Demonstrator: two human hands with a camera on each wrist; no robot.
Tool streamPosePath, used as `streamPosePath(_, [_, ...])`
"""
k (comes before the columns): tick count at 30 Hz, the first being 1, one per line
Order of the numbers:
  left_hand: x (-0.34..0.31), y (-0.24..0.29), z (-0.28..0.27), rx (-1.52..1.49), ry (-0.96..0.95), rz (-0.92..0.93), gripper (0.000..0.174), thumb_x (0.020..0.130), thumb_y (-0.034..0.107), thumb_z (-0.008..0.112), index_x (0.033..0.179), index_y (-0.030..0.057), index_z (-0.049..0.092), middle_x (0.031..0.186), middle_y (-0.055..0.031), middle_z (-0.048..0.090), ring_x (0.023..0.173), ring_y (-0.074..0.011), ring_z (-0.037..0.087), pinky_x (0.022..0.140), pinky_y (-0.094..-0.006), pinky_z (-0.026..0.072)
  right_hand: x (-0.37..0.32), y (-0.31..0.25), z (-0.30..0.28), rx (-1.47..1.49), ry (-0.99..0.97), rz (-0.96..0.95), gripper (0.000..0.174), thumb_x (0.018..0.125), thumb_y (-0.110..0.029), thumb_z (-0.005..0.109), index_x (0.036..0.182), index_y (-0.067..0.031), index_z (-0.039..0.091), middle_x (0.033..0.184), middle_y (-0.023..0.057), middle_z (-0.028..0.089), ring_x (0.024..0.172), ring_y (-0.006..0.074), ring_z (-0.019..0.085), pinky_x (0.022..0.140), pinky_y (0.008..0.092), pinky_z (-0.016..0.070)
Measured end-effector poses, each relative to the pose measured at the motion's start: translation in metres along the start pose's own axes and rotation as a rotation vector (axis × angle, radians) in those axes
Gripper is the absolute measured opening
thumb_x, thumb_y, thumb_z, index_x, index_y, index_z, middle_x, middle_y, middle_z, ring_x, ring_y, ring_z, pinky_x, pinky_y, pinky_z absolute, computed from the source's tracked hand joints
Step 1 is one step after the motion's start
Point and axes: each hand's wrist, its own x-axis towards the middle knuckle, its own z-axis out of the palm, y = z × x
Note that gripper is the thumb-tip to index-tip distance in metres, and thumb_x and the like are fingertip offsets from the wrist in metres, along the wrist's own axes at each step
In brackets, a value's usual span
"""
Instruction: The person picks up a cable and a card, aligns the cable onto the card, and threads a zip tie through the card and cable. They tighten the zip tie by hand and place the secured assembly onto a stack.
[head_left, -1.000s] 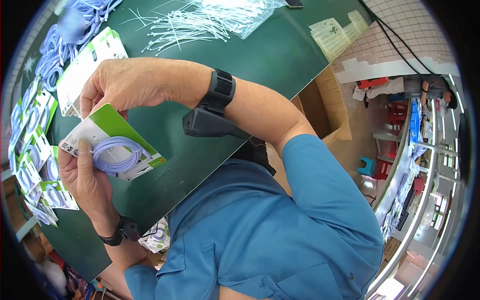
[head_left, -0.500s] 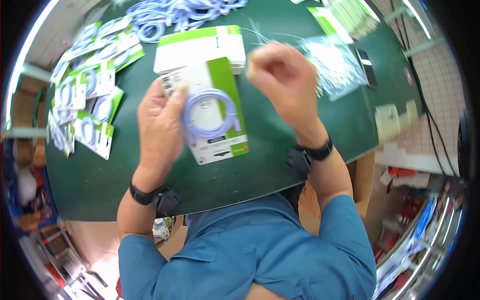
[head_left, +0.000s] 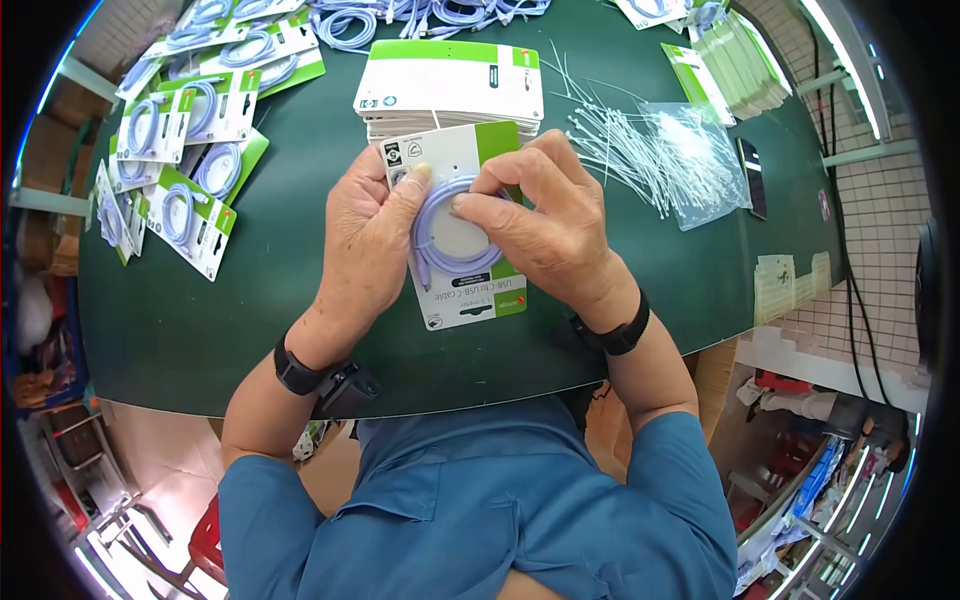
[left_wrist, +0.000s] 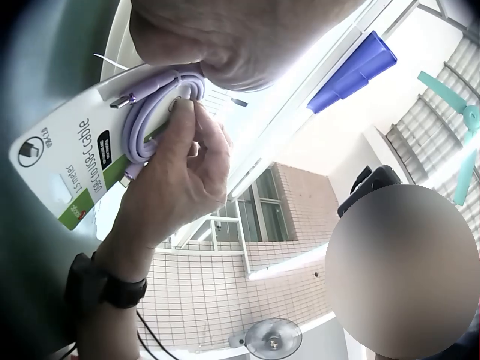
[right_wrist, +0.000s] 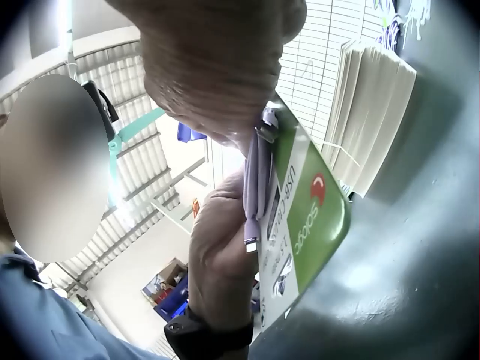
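Note:
In the head view a white-and-green cable card [head_left: 470, 310] bears a coiled lilac USB-C cable [head_left: 432, 245]. My left hand [head_left: 365, 235] grips the card's left edge, thumb on the front beside the coil. My right hand [head_left: 550, 220] reaches over the coil from the right, thumb and forefinger pinching together at its upper part. The left wrist view shows those fingertips [left_wrist: 184, 109] right at the cable's inner edge; what lies between them is hidden. A thin white cable tie [head_left: 435, 120] sticks up behind the card's top edge.
Behind the card stands a stack of blank cards [head_left: 450, 80]. Finished-looking cable cards [head_left: 180, 215] lie heaped on the left, with loose lilac cables [head_left: 440, 15] at the back. White cable ties [head_left: 640, 160] spill from a clear bag [head_left: 715, 200] on the right, near a phone [head_left: 752, 180].
The right hand was by the card's upper edge, then lifted away to the right, and has now come down onto the coil. The left hand keeps holding the card. The head view has turned.

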Motion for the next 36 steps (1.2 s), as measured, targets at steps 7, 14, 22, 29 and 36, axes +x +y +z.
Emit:
streamPosePath(7, [-0.008,0.006,0.003,0.069,-0.016,0.047,0.029,0.105,0.006,0.061,0.132,-0.0027,0.059,0.120,-0.0123,0.073,0.104,-0.0111,0.069,0.088,-0.0272,0.0576,0.002,0.002,0.008,0.015,0.161,-0.024,0.033,0.062,0.003,0.087,0.090,-0.0058,0.073,0.094,0.0036,0.067,0.079,0.0216,0.059,0.061,0.0318,0.0501])
streamPosePath(14, [-0.008,0.016,-0.003,0.303,-0.147,-0.071,0.033,0.104,0.006,0.065,0.135,-0.0029,0.057,0.121,-0.0111,0.072,0.106,-0.0120,0.069,0.090,-0.0283,0.0565,0.000,0.008,0.018,-0.065,0.194,-0.068,0.019,0.069,-0.006,0.082,0.081,-0.0049,0.067,0.093,0.0049,0.065,0.080,0.0228,0.060,0.063,0.0332,0.0509])
streamPosePath(22, [0.001,0.001,-0.016,0.210,-0.061,-0.002,0.034,0.106,0.007,0.063,0.137,-0.0051,0.056,0.124,-0.0124,0.071,0.106,-0.0150,0.070,0.092,-0.0303,0.0564,-0.004,0.000,0.019,-0.262,0.146,-0.104,0.014,0.070,-0.013,0.071,0.079,-0.0077,0.061,0.096,0.0029,0.062,0.082,0.0230,0.060,0.068,0.0357,0.0504])
streamPosePath(29, [0.003,-0.003,-0.024,0.160,-0.075,0.078,0.031,0.106,0.004,0.061,0.135,-0.0046,0.057,0.125,-0.0126,0.070,0.107,-0.0168,0.070,0.095,-0.0311,0.0560,-0.006,-0.016,0.024,-0.071,0.238,-0.067,0.019,0.074,-0.012,0.074,0.084,-0.0042,0.061,0.095,0.0064,0.062,0.079,0.0246,0.060,0.067,0.0371,0.0505])
streamPosePath(36, [-0.004,-0.002,-0.010,0.029,0.006,0.063,0.034,0.102,0.003,0.066,0.134,-0.0045,0.058,0.125,-0.0128,0.072,0.109,-0.0150,0.070,0.096,-0.0300,0.0552,-0.010,-0.019,0.010,0.250,0.171,-0.058,0.022,0.077,0.000,0.082,0.092,-0.0010,0.065,0.102,0.0148,0.070,0.078,0.0279,0.070,0.066,0.0372,0.0586])
